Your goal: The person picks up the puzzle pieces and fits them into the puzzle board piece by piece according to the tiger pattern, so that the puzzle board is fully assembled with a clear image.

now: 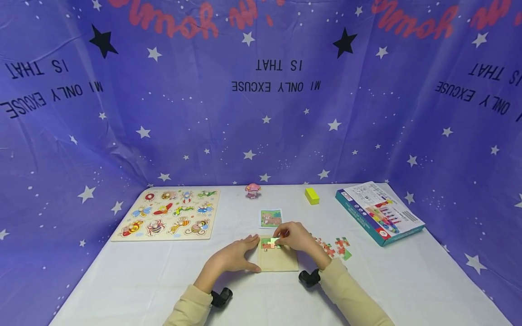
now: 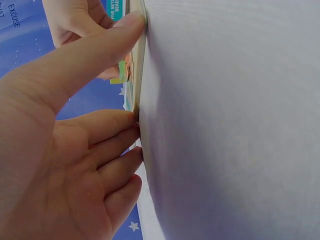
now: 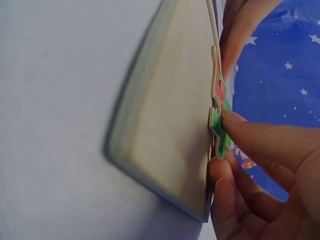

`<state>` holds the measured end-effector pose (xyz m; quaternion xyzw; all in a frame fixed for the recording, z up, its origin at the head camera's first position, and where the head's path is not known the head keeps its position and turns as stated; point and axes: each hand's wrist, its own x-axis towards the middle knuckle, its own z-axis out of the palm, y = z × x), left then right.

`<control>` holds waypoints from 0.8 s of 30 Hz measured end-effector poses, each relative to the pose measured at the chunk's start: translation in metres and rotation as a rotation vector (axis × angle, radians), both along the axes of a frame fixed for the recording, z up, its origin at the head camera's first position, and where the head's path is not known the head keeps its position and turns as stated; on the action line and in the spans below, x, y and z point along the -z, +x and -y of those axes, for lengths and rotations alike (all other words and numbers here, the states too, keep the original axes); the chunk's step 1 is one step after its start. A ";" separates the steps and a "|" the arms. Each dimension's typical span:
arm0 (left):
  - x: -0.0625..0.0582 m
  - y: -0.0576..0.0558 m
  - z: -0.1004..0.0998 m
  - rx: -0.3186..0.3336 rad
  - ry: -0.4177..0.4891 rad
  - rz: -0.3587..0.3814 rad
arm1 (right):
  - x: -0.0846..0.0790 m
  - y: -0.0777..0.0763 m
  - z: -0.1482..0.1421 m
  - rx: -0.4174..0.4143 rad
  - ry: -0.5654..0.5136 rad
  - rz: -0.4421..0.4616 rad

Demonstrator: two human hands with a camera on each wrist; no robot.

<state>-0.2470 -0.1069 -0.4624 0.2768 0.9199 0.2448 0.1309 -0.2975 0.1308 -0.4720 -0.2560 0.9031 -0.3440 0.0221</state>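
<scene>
Pinching green jigsaw piece (image 3: 216, 122) between thumb and fingers of right hand (image 1: 297, 236), at upper part of wooden puzzle tray (image 1: 279, 262), lower centre of head view; touching tray's left edge with left hand (image 1: 234, 256), thumb and fingers spread apart; with loose jigsaw pieces (image 1: 340, 248) farther right

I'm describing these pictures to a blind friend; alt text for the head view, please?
A person's right hand pinches a puzzle piece at a small wooden board while the left hand touches its left edge. Loose pieces lie to the right; beyond the board are a picture card, pink figurine and yellow block.
</scene>
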 end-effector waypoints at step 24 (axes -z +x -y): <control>0.001 -0.001 0.000 -0.002 -0.005 0.000 | -0.002 0.001 0.000 -0.070 0.041 -0.021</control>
